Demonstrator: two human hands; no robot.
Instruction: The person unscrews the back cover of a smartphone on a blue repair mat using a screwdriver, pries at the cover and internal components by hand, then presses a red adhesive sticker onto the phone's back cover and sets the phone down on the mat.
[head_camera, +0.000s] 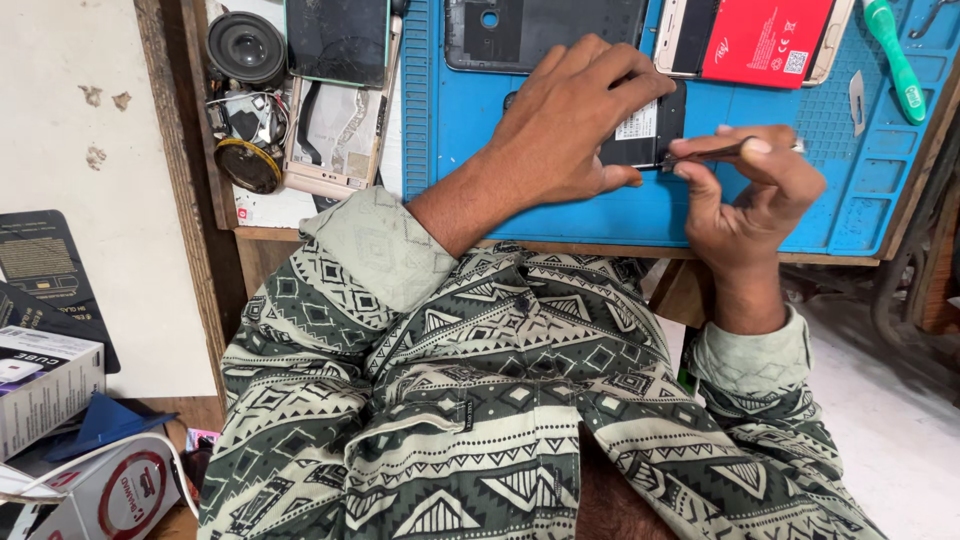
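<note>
My left hand (565, 125) lies flat on a dark phone (648, 135) on the blue work mat (600, 215) and presses it down. My right hand (748, 190) pinches a thin metal tool (735, 150) whose tip touches the phone's right edge. Most of the phone is hidden under my left palm; only its right part with a white label shows.
A black phone back cover (540, 30) and a phone with a red battery (765, 40) lie at the mat's far edge. A green-handled tool (895, 60) rests at the right. Speakers (247, 45) and broken phones (335, 90) sit left. Boxes (45, 385) stand lower left.
</note>
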